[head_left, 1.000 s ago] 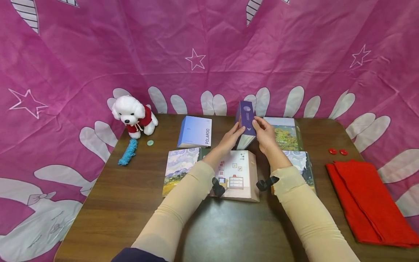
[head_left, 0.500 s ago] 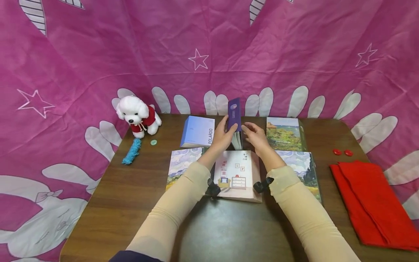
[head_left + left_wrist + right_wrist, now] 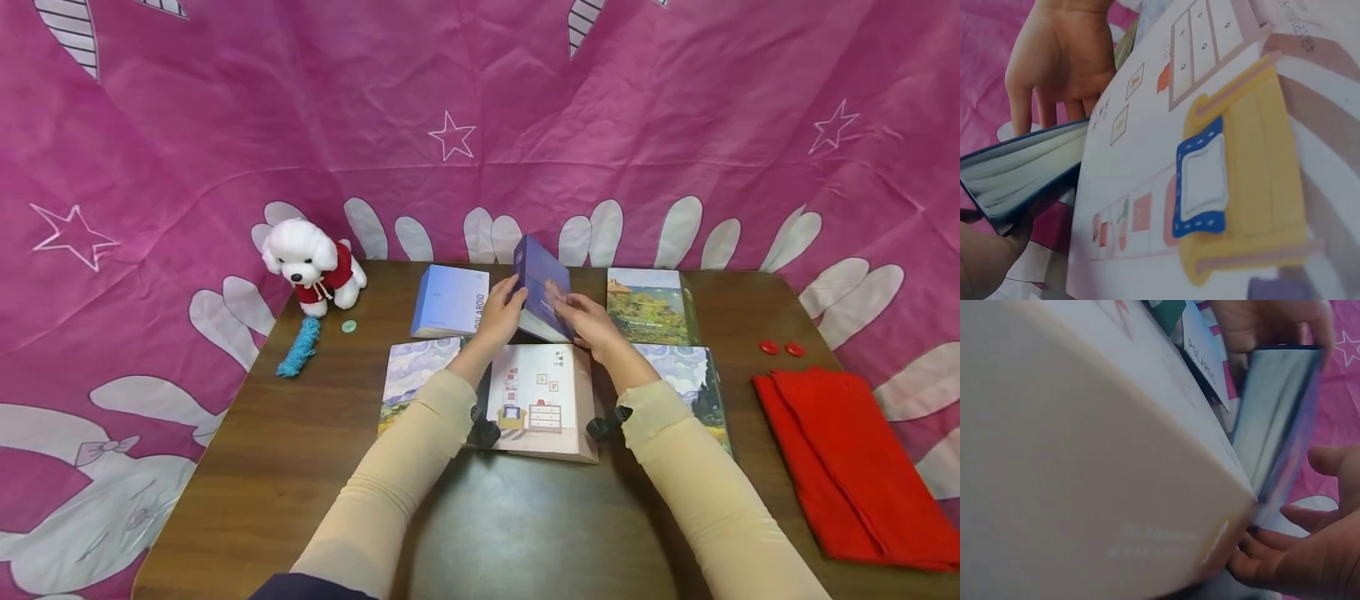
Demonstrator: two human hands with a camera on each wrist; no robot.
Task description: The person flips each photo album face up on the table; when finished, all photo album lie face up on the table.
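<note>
A thick purple photo album (image 3: 543, 271) stands tilted behind a white album with a drawn room (image 3: 551, 379) on its cover. My left hand (image 3: 501, 315) grips the purple album at its spine side; in the left wrist view the thumb lies under the dark cover edge, below the pale pages (image 3: 1022, 165). On the other side, my right hand (image 3: 592, 321) has its fingers extended at the purple cover. The right wrist view shows those fingers (image 3: 1300, 550) spread beside the album (image 3: 1272, 419), and whether they touch it is hard to tell.
A blue POLAROID album (image 3: 450, 300) lies left of the hands, a landscape-cover book (image 3: 648, 308) right. Painted-cover books (image 3: 416, 375) flank the white album. A plush dog (image 3: 307, 262), blue yarn (image 3: 300, 346), green button (image 3: 348, 326), red buttons (image 3: 768, 347) and red cloth (image 3: 847, 467) lie around.
The purple album has shifted left and turned, its broad cover now facing up and right. My right hand let go of its edge and moved to the cover; my left hand kept its grip.
</note>
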